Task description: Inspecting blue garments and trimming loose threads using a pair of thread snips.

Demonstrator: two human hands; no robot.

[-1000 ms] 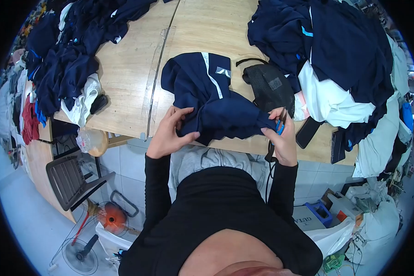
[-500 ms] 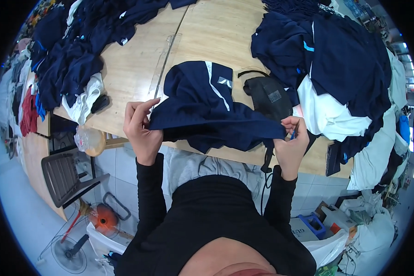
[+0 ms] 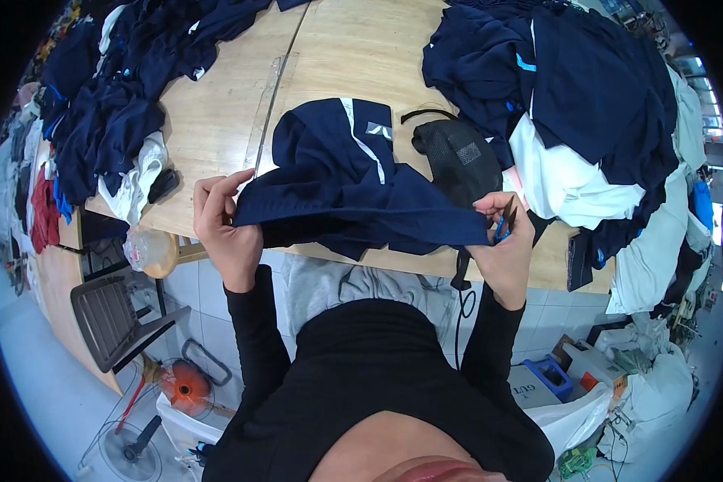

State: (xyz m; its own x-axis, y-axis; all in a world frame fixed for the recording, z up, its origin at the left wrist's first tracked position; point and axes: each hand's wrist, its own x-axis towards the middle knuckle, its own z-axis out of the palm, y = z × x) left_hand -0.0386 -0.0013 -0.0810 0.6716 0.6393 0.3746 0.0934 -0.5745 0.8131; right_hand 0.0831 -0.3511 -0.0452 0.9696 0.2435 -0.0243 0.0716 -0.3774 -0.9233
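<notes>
A navy garment [image 3: 337, 197] with a white stripe and a small light patch is stretched between my hands, over the near edge of the table. My left hand [image 3: 229, 233] is closed on its left end, thumb below and fingers above. My right hand [image 3: 506, 253] pinches the right end. Small thread snips [image 3: 504, 222] with dark pointed blades and a blue part are tucked in that same hand. The garment's far part lies on the table. Just beyond my right hand sits a black mesh pouch-like thing [image 3: 458, 157] with a strap.
Navy garments [image 3: 116, 120] are heaped on the table [image 3: 337, 52] at the far left. A larger pile [image 3: 602, 104], with white cloth [image 3: 574, 181], covers the right side. A chair [image 3: 108, 321], a stool [image 3: 162, 253] and an orange-centred fan [image 3: 186, 390] stand at lower left.
Both hands have moved apart, the left one further left, drawing the garment's near edge straighter. The snips' blades now show above my right hand. The whole view has shifted slightly.
</notes>
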